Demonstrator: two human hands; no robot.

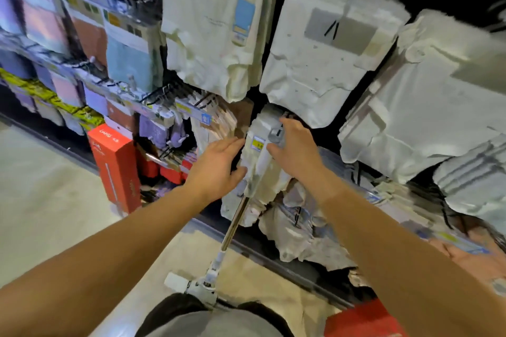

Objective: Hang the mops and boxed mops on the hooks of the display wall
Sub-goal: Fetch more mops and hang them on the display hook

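While you face the display wall [323, 123], your left hand [216, 167] lies against the left side of a packaged mop [260, 161], fingers mostly straight along the wrapper and thumb curved toward its front. Your right hand [293, 150] curls over the upper right of the same pack, fingertips on a grey hanger tab [276, 134] at the top.

Item: mop head, flat and oblong, sleeved in pale crinkled plastic film, small yellow price sticker [258, 143] on the face. It sits low on the wall, between the two hands, under larger white packs.

Item: mop pole [235, 224], slim shiny metal tube, running down from the pack toward you and ending in a white plastic jointed fitting [202, 286].

Item: hanging mop pads [325, 46], broad, soft, fleecy white, creased film bags, several in a row above and to the right.

Item: red carton [116, 167], tall rectangular cardboard, standing at the wall's foot on the left.

Item: small pastel packets [82, 44], flat, glossy, blurred, on hooks at upper left.
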